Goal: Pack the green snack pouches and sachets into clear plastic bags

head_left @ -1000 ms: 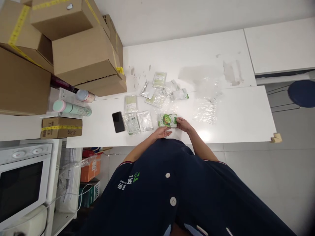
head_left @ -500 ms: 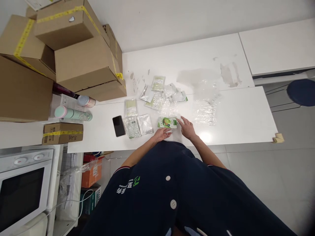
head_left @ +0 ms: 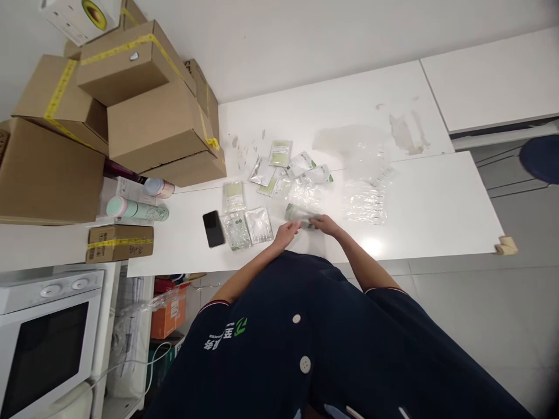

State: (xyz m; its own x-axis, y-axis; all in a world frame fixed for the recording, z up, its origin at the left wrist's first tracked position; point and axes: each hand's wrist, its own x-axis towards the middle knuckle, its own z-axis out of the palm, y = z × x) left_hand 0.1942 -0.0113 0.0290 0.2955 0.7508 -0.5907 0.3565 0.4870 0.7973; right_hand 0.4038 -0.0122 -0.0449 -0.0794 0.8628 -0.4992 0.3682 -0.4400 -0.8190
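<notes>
A small flat packet (head_left: 295, 213), greyish green and blurred, lies between my hands near the table's front edge. My left hand (head_left: 286, 234) is closed at its lower left edge, fingertips on it. My right hand (head_left: 326, 225) pinches the packet's right end. Whether a clear sleeve covers it, I cannot tell. Just beyond lie crumpled clear plastic wrappers (head_left: 305, 196) and several silver and green sachets (head_left: 280, 153). To the left are a silver pouch (head_left: 259, 224), a plastic-wrapped packet (head_left: 236, 230) and a pale green sachet (head_left: 234, 196).
A black phone (head_left: 213, 228) lies left of the packets. Clear plastic bags (head_left: 365, 201) are spread to the right. Stacked cardboard boxes (head_left: 157, 122), a mint bottle (head_left: 136, 209) and a small taped box (head_left: 120, 243) stand at the left. A microwave (head_left: 48, 343) sits below them.
The packet's bright fruit-printed face has given way to a duller greyish green look. My right hand has gone from pointing at it to gripping its right end; my left hand has closed on its edge.
</notes>
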